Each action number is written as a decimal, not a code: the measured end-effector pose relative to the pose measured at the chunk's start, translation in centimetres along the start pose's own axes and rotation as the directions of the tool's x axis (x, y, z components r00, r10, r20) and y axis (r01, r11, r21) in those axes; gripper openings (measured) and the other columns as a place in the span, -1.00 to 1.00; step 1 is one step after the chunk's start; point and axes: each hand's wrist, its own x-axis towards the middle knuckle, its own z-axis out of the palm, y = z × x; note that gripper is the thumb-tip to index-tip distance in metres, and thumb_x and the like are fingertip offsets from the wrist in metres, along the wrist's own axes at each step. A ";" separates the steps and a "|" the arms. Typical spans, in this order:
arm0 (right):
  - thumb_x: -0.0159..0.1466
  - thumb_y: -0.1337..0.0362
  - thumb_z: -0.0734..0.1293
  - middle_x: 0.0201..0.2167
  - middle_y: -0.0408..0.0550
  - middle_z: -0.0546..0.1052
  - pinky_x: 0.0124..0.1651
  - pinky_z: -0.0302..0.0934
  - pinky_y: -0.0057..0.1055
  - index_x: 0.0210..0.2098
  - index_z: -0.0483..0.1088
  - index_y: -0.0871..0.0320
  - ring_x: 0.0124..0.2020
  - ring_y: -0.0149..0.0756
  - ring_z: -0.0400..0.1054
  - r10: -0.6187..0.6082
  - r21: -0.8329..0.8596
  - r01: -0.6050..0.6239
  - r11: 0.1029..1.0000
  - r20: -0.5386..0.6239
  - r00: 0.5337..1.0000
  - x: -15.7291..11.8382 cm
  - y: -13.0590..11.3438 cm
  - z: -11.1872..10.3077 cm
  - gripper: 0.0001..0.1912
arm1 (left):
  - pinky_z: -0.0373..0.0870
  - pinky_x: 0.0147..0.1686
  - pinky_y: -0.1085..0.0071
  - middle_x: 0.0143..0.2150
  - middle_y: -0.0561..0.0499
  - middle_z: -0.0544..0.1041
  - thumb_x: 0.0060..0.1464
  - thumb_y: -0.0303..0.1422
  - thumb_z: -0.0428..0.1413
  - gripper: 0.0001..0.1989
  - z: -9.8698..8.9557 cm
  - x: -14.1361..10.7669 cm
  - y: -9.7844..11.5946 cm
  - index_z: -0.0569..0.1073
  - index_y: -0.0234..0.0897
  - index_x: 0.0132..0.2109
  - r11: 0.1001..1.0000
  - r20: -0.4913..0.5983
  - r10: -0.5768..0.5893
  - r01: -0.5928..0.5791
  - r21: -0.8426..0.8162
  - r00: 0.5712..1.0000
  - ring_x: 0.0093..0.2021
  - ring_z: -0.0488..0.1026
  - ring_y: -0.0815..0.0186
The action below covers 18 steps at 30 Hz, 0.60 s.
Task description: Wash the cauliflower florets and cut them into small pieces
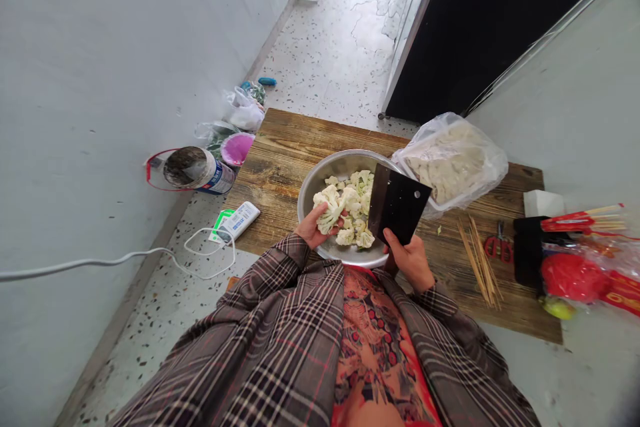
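Observation:
My left hand (314, 227) is closed round a piece of cauliflower (330, 208), holding it over the left side of a metal bowl (309, 180). In my right hand (411, 261) is a dark, broad-bladed cleaver (400, 203), its blade raised over the bowl's right side. The blade hides part of the bowl and has a hole near its upper corner. Cut cauliflower florets (356, 232) lie in the bowl below both hands. The cleaver's handle is mostly covered by my fingers.
The bowl stands on a wooden table (280, 147). To its right are a plastic-wrapped tray (455, 160), wooden skewers (479, 267), red-handled scissors (499, 248) and red packets (575, 277). A power bank (243, 220) with a white cable lies left. A bucket (200, 170) stands on the floor.

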 end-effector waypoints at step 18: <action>0.12 0.23 0.26 -0.06 0.14 0.53 0.00 0.33 -0.04 0.03 0.40 0.20 -0.10 -0.08 0.43 -0.034 -0.197 0.021 0.980 -0.060 0.998 6.8 8.4 0.2 -0.53 | 0.45 -0.12 0.24 -0.12 -0.14 0.58 -0.24 -0.33 0.39 -0.25 1.5 -1.2 0.6 0.36 -0.31 0.15 0.977 0.000 0.115 -0.113 0.181 0.993 -0.15 0.53 0.15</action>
